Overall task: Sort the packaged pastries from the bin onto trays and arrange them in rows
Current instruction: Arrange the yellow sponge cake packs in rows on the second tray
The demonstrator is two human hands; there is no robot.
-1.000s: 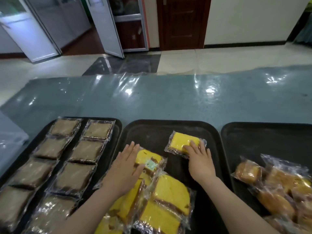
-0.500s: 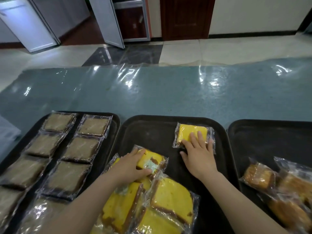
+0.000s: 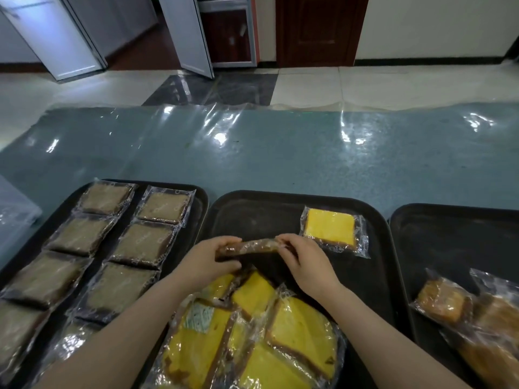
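Now both hands — left hand (image 3: 207, 258), right hand (image 3: 302, 261) — pinch one wrapped cake (image 3: 250, 246), lifted edge-on above the middle tray (image 3: 252, 211); a second ago they were pressing packets flat. The first yellow cake (image 3: 331, 226) lies placed, so the row's next slot likely follows.
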